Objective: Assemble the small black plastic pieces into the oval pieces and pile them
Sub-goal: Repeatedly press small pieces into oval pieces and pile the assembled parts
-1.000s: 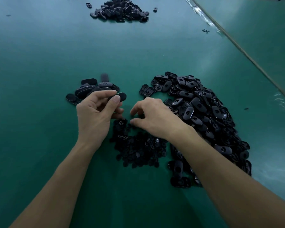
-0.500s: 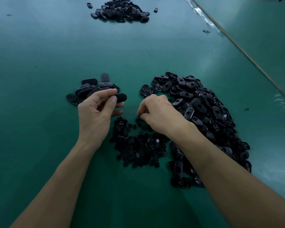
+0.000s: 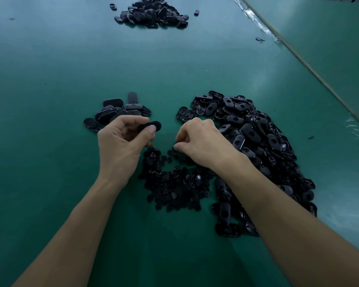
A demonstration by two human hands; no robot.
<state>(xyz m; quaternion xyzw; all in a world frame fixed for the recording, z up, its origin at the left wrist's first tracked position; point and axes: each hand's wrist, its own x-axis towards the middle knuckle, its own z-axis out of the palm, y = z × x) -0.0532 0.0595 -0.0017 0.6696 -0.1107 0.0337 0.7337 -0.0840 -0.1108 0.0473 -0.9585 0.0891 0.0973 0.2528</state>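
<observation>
One oval piece (image 3: 152, 125) is pinched between the thumb and curled fingers of the left hand (image 3: 120, 146). The thumb and forefinger of the right hand (image 3: 203, 141) are drawn tightly together, their tips lowered to the far edge of the heap of small black pieces (image 3: 174, 189); whether one is gripped cannot be told. A small pile (image 3: 118, 112) of ovals is seen just beyond the left hand, and a large heap of oval pieces (image 3: 257, 141) is spread beside and under the right forearm. A further pile (image 3: 153, 13) is seen at the far end of the green table (image 3: 50, 69).
</observation>
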